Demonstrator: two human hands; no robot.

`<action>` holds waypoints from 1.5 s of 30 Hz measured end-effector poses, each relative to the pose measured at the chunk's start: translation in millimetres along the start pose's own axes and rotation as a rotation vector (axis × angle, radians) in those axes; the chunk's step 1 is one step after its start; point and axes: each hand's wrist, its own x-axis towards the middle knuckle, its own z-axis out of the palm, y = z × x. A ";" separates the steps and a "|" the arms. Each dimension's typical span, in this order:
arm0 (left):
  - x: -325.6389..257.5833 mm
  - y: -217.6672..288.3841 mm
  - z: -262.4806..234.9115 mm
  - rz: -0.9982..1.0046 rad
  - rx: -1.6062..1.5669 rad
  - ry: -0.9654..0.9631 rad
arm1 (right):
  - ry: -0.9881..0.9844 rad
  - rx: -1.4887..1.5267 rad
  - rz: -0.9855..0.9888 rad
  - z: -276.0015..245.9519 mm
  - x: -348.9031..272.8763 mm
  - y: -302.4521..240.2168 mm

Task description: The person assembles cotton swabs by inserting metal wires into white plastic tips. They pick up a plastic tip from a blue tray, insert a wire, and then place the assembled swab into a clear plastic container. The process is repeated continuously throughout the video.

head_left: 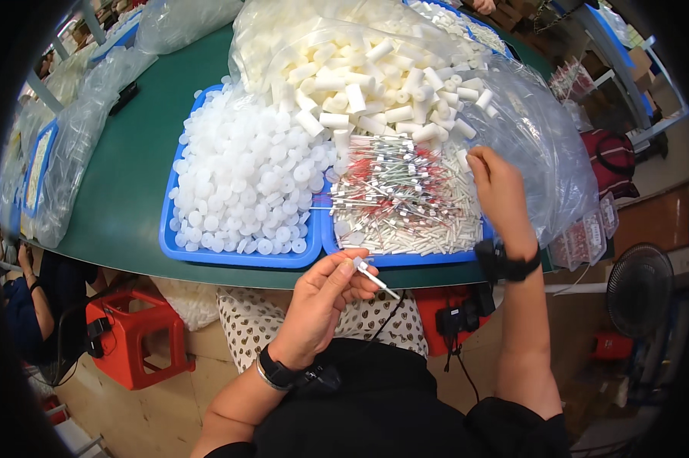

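My left hand (323,299) pinches a thin rod with a white sleeve (378,281) between thumb and fingers, in front of the trays. A small translucent disc appears to sit at the rod's upper end, partly covered by the fingertips. My right hand (499,191) is raised over the right edge of the right tray, its fingertips closed on a white foam cylinder (463,159). Beyond it lies a heap of similar foam cylinders (390,84) spilling from a clear plastic bag. Below the heap, thin metal rods with red and white parts (394,179) lie on many small white tubes (428,238).
A blue tray (241,258) on the left holds a mound of translucent discs (253,168). Another blue tray (428,259) adjoins it on the green table (138,168). Red stools (137,336), a black fan (639,290) and another person's arm (40,301) are around.
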 end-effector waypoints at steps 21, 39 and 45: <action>-6.5 6.9 -2.8 0.295 0.375 -0.247 | -0.571 0.823 0.127 -2.2 -86.6 -100.9; -16.1 -4.2 -16.4 0.061 0.278 -0.104 | -0.918 1.248 0.623 17.3 -104.4 -99.0; -12.9 -12.7 -14.4 -0.034 0.269 -0.061 | -0.927 1.225 0.587 12.3 -106.3 -101.0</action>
